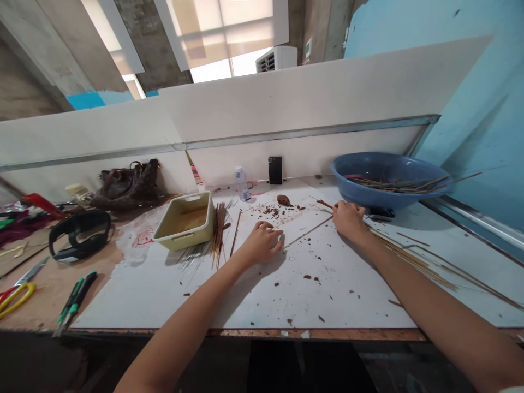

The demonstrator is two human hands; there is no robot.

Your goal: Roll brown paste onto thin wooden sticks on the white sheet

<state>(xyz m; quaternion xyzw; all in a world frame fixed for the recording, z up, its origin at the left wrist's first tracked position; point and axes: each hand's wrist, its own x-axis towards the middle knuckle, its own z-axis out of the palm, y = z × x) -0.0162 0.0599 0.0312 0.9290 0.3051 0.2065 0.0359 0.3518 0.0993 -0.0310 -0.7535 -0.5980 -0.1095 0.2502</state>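
My right hand (pixel 347 221) is closed in a pinch around a thin brown stick (pixel 323 203), whose end pokes out past the fingers. A long, thin grey line, a wire or a shadow, runs from that hand down to my left fingertips. My left hand (pixel 262 243) hovers low over the white board with its fingers bent and apart; I see nothing gripped in it. Behind the hands lies a brown lump (pixel 283 200), with dark crumbs (pixel 272 210) scattered around it. Several brown-coated sticks (pixel 218 232) lie left of my left hand.
A green-yellow tub (pixel 184 240) of brownish liquid stands left. A blue basin (pixel 388 199) with long sticks is at back right; loose thin sticks (pixel 413 259) lie under my right forearm. A bottle (pixel 242 185), phone (pixel 275 170), bag (pixel 126 188), scissors (pixel 18 297) and cutters (pixel 76 300) also lie around.
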